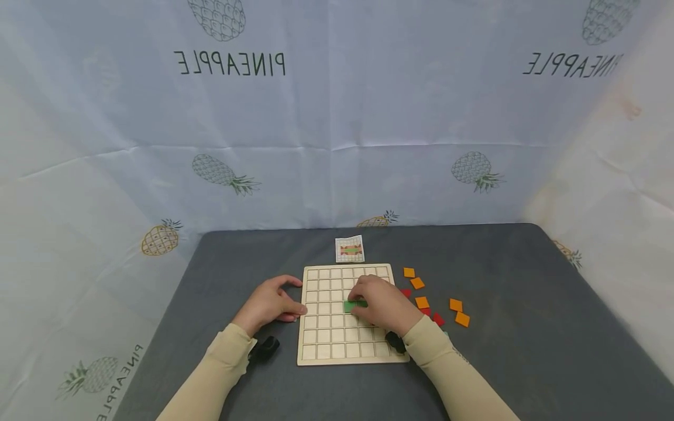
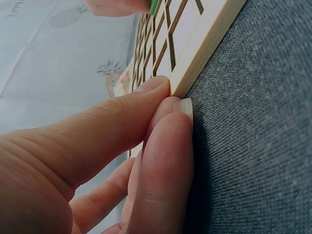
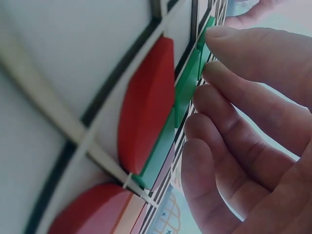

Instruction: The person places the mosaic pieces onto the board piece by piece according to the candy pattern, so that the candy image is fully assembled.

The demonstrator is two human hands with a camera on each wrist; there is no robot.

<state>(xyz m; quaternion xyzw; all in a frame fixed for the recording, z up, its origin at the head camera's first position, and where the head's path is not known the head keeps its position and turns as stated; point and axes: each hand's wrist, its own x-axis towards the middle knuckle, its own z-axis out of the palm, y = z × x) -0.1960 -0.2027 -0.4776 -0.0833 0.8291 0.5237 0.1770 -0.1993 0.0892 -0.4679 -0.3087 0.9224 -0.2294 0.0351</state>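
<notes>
A pale wooden grid board [image 1: 323,336] lies on the table. My left hand [image 1: 271,303] grips its left edge, the thumb on the rim and the fingertips against the side in the left wrist view. Over the board's middle, my right hand [image 1: 387,303] pinches a green tile [image 3: 206,46] between thumb and index finger, at the left end of a green row. Further green tiles [image 3: 186,87] sit in the squares beside it. A red piece with angled edges [image 3: 148,105] borders the green row, and another red piece [image 3: 90,212] is nearer the right wrist camera.
Loose orange tiles [image 1: 418,283] and red pieces [image 1: 438,319] lie right of the board, partly hidden by my right arm. A small pattern card [image 1: 350,249] stands behind the board on the dark grey table [image 1: 526,362]. A pineapple-print cloth [image 1: 337,111] hangs at the back.
</notes>
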